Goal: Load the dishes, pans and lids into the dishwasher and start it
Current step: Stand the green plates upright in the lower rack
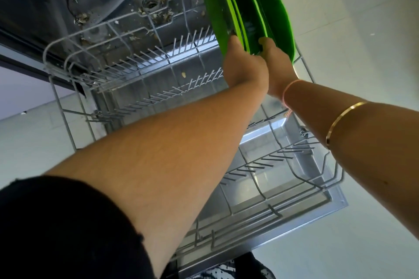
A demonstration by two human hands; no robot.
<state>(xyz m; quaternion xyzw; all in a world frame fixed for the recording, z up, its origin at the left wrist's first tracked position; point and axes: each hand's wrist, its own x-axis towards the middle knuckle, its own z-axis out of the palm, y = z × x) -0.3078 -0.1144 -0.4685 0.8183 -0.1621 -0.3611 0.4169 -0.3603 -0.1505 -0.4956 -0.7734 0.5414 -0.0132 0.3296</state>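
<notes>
Green plates [247, 11] stand on edge at the far right of the rack [56, 43].
Rims point near and far, faces left and right; a pale mark is unreadable. The left hand [242, 63] grips the leftmost near rim and the right hand [276, 68] the next, fingertips hidden.

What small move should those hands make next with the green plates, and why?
Probably settle the bright green round plates between the grey wire rack's prongs, then let go: the left hand and right hand each grip an upright plate's edge.
</notes>
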